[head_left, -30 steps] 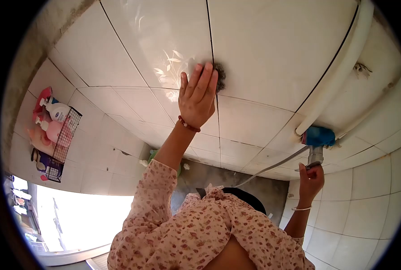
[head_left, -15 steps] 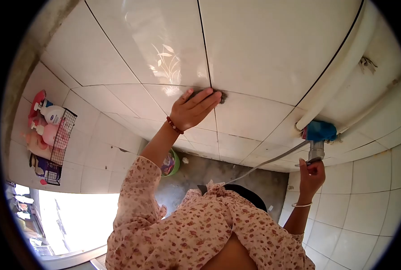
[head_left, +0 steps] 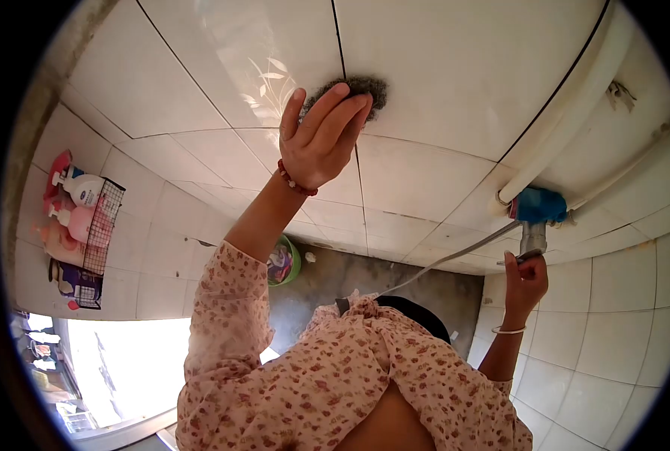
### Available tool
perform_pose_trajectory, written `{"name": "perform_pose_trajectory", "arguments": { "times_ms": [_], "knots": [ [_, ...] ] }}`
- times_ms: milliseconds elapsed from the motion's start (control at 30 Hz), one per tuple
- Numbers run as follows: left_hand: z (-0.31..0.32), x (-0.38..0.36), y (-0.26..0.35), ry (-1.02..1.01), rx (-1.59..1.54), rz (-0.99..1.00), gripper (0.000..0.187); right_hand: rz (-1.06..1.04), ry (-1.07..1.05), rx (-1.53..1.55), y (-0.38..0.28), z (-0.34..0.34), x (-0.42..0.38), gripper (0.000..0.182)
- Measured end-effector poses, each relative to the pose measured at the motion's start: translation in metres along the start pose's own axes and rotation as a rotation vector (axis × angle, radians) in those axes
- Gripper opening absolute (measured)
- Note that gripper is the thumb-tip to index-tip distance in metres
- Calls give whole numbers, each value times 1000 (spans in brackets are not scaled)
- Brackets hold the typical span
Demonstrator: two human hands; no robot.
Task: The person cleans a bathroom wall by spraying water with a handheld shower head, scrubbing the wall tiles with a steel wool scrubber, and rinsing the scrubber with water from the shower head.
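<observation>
While the right hand (head_left: 528, 289) grips the small handle (head_left: 521, 258) at the end of a grey tap (head_left: 532, 237), the left hand (head_left: 318, 150) holds a dark scouring pad (head_left: 374, 90) against the tiled wall (head_left: 440, 83). Pad location: on the wall, beneath the left fingertips, crossing a dark vertical tile joint, just right of a pale leaf pattern (head_left: 271, 83). Left fingers: bent over the pad, slightly spread; thumb hidden. Right fingers: curled, thumb against the handle.

Above the tap, a blue cloth (head_left: 539, 204) is wrapped around the fitting, near the lower end of a white pipe (head_left: 575, 124). A grey hose (head_left: 466, 252) runs from there down toward the person's waist. Left wrist: red beaded bracelet (head_left: 297, 180). Right wrist: pale bangle (head_left: 509, 331). Clothing: floral shirt (head_left: 312, 391).

Far left, a wire basket (head_left: 105, 225) holds pump bottles (head_left: 87, 190) and other containers. Below the left forearm, a green tub (head_left: 296, 264) stands on the grey floor (head_left: 365, 278); its contents are too small to identify.
</observation>
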State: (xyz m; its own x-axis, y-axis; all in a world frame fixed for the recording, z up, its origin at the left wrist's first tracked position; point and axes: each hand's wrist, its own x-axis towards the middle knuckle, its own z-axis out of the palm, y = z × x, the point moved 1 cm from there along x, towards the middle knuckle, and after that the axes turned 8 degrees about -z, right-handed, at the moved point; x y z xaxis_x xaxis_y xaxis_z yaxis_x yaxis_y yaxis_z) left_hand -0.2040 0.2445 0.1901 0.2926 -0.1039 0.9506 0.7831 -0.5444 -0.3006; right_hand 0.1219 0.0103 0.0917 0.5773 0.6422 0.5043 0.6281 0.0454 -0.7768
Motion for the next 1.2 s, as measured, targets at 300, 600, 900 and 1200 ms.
{"name": "perform_pose_trajectory", "arguments": {
  "times_ms": [300, 600, 900, 1200],
  "knots": [
    [20, -98, 61, -306, -370, 290, 22, 18, 0, 38, 4, 1, 0, 37],
    [-50, -66, -99, -127, 75, -462, 43, -23, 25, -26, 12, 2, -1, 40],
    [-40, -174, -26, -272, 75, -597, 36, -12, 8, 33, 11, 1, 2, 41],
    [-31, -48, -91, -35, -61, -579, 40, -12, 32, 3, 22, 1, 1, 43]
  ]
}}
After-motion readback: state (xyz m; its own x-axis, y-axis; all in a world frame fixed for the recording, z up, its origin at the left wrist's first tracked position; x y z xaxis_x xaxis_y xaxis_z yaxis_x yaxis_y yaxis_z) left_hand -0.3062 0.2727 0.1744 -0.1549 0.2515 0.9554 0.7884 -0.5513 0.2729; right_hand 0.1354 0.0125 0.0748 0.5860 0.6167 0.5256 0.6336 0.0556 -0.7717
